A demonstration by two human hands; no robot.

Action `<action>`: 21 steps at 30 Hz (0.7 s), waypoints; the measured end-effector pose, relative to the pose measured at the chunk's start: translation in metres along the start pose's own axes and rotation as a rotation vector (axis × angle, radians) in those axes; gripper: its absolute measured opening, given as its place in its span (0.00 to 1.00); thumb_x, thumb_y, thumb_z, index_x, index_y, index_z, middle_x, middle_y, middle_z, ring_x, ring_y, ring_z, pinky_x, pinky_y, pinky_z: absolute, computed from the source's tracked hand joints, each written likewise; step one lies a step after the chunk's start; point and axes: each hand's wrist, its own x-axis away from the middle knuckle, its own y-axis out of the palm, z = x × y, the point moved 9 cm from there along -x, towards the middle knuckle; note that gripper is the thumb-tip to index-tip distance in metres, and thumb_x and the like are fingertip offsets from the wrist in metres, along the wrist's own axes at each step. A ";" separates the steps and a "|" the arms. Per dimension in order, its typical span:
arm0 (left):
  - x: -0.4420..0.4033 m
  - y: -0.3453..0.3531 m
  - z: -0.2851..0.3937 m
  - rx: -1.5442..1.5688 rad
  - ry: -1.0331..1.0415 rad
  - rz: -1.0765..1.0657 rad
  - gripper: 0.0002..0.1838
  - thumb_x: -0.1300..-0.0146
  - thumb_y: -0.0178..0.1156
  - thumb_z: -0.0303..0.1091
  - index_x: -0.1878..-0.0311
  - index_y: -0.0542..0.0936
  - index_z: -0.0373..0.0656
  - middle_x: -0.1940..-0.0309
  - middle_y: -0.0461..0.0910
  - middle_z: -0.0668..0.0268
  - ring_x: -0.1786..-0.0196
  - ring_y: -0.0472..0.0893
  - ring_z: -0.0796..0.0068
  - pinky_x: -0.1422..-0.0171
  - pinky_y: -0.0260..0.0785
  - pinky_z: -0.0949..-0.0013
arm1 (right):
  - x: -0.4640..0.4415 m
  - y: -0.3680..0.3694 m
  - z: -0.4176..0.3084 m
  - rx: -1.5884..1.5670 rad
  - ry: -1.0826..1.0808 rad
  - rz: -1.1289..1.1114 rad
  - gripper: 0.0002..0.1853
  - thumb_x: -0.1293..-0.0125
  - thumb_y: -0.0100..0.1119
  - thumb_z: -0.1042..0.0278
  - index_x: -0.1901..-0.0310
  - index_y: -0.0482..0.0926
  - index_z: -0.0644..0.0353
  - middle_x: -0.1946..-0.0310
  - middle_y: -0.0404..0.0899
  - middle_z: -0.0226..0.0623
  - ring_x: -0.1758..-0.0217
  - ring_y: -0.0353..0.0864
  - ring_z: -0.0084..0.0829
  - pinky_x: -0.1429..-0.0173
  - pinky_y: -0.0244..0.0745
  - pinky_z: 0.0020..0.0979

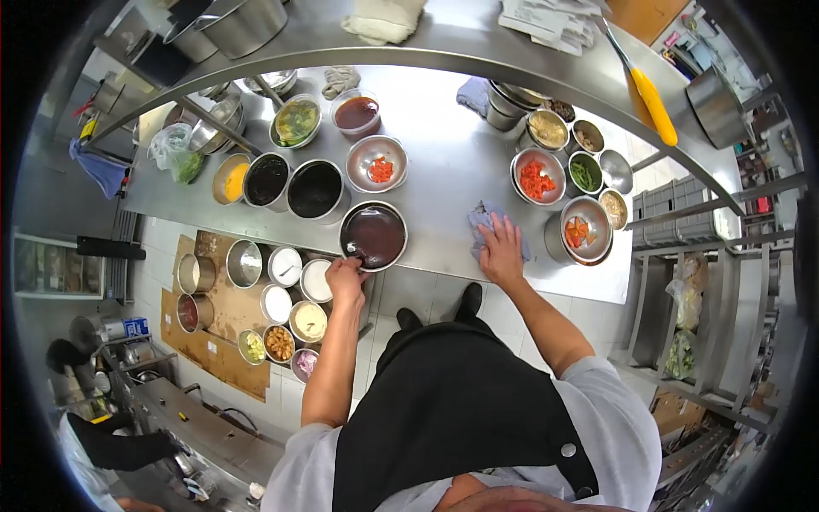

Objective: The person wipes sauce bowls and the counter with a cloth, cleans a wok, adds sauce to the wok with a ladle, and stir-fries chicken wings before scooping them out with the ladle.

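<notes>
My left hand (pixel 346 280) is closed on the near rim of a round metal pot of dark red-brown sauce (pixel 374 235) at the front edge of the steel table (pixel 439 213). Spread flat, my right hand (pixel 502 247) presses on a grey-blue cloth (pixel 482 224) on the tabletop. Left of the sauce pot stand two pots of black liquid, the nearer being this pot (pixel 315 189). A metal bowl with chopped red pieces (pixel 380 169) sits just behind the sauce pot. To the right of my right hand is a bowl of orange-red pieces (pixel 577 232).
Bowls with red strips (pixel 537 177) and green pieces (pixel 584 173) stand at the right. An overhead shelf (pixel 465 44) crosses above the table, with a yellow-handled tool (pixel 653 104). Below left, several containers stand on cardboard (pixel 220 341). Another person's dark sleeve (pixel 124 445) shows lower left.
</notes>
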 end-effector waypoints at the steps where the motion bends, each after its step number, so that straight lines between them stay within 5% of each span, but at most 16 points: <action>1: -0.002 0.010 0.003 0.006 -0.004 0.019 0.09 0.37 0.57 0.20 0.74 0.74 0.41 0.70 0.78 0.65 0.68 0.79 0.73 0.63 0.82 0.64 | -0.002 0.001 0.002 0.019 0.031 -0.006 0.28 0.36 0.56 0.65 0.31 0.75 0.50 0.21 0.61 0.44 0.17 0.54 0.55 0.17 0.46 0.64; 14: -0.053 0.040 0.013 0.075 0.025 -0.044 0.08 0.35 0.59 0.23 0.71 0.75 0.43 0.69 0.78 0.65 0.66 0.81 0.71 0.57 0.84 0.62 | -0.031 0.019 0.005 0.101 0.016 -0.053 0.32 0.35 0.56 0.61 0.27 0.70 0.49 0.18 0.55 0.46 0.15 0.48 0.57 0.17 0.42 0.66; 15: -0.052 0.040 0.017 0.101 0.037 0.009 0.12 0.38 0.62 0.25 0.76 0.71 0.44 0.75 0.75 0.68 0.72 0.77 0.75 0.65 0.77 0.67 | -0.036 0.020 0.005 0.104 0.024 -0.055 0.33 0.35 0.56 0.61 0.27 0.70 0.49 0.18 0.54 0.47 0.15 0.48 0.57 0.17 0.42 0.65; 21: -0.053 0.040 0.019 0.067 0.028 0.081 0.09 0.38 0.64 0.27 0.74 0.76 0.41 0.77 0.77 0.67 0.72 0.78 0.73 0.66 0.75 0.65 | -0.061 0.027 0.001 0.121 -0.044 -0.055 0.34 0.35 0.56 0.60 0.25 0.69 0.51 0.18 0.54 0.48 0.15 0.48 0.58 0.16 0.41 0.65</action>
